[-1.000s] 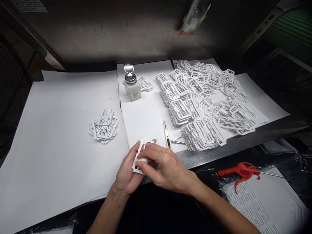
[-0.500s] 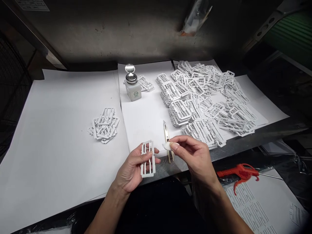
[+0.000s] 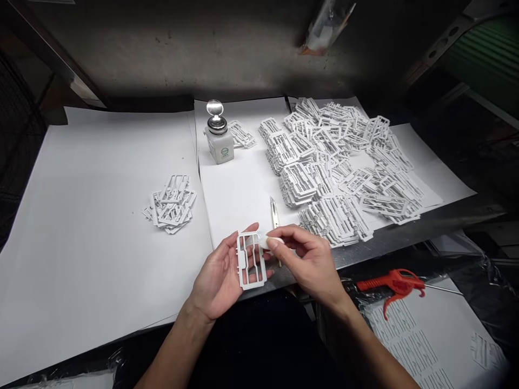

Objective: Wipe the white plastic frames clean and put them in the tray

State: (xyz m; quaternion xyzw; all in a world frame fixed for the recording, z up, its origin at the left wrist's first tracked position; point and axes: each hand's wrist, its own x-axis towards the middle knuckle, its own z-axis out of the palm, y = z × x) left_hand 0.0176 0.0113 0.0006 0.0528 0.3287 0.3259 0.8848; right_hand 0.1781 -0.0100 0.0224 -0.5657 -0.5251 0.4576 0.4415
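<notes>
The thumb and forefinger of the right hand (image 3: pixel 310 263) pinch a small white pad (image 3: pixel 265 242), bringing it to the upper right corner of a white lattice piece (image 3: pixel 242 262); whether it presses there is hard to tell. The left hand (image 3: pixel 219 278) cradles that piece just below the centre of the picture, thumb by its left edge, fingers spread behind it and showing through its slots. The step in hand looks like wiping the piece with the pad. Continuing would call for a steady left hold and a light stroke along the thin bars, which look easy to bend.

Just beyond the right fingers lies a cutter (image 3: pixel 274 212), partly covered. A small pile of like pieces (image 3: pixel 172 202) sits left of centre, large stacks (image 3: pixel 336 219) fill the right, and a bottle (image 3: pixel 221 146) with its lid raised stands at upper centre.

Half a second ago the pad was apart from the piece, over the cutter, and the left thumb lay across the bars; now the thumb is off them and the piece is turned more squarely to view.
</notes>
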